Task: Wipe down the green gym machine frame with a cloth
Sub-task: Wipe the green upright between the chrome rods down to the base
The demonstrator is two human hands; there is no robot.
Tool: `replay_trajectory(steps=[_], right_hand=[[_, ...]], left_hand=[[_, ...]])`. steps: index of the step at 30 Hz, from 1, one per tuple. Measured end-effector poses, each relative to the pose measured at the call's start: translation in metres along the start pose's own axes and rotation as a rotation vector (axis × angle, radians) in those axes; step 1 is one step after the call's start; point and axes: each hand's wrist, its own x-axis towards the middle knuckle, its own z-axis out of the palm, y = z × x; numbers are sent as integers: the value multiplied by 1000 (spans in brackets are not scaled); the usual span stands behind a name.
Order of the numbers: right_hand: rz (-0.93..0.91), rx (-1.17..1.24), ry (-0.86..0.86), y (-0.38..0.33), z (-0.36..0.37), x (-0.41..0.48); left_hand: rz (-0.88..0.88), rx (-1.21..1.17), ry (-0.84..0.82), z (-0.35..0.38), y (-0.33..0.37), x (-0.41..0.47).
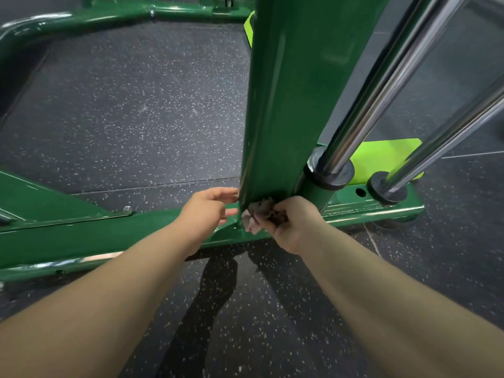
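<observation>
We see the right hand (296,223), fingers bunching the cloth (260,214), at the foot of the upright post (286,105). The post's long axis rises directly above them. The left hand (207,211), fingers relaxed and holding nothing, touches the post's left edge.

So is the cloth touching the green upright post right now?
Touching. The head view shows the cloth, bunched in the right hand, pressed against the base of the green upright post.

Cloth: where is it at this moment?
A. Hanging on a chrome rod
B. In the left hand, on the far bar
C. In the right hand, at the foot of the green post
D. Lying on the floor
C: the right hand grips the cloth against the base of the post.
</observation>
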Motion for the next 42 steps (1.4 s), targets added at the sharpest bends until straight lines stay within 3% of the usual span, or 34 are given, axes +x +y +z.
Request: replay_trajectory(steps=[8, 14, 19, 28, 34, 39, 42], right_hand=[[-161, 17, -134, -86, 27, -166], [-123, -70, -101, -127, 82, -329], [-213, -261, -206, -164, 133, -479], [-497, -375, -176, -234, 208, -684], [-401, -455, -473, -251, 254, -774], [-445, -627, -583, -244, 283, -825], [-493, -767, -654, -223, 306, -855]], left_hand=[[-207, -198, 49, -10, 73, -116], [-210, -376, -104, -26, 230, -246], [-138, -228, -186, -47, 382, -358], [171, -178, -23, -118, 567, -519], [341, -304, 192, -153, 615, -624], [304, -269, 264, -174, 611, -708], [276, -283, 389, -203, 598, -756]])
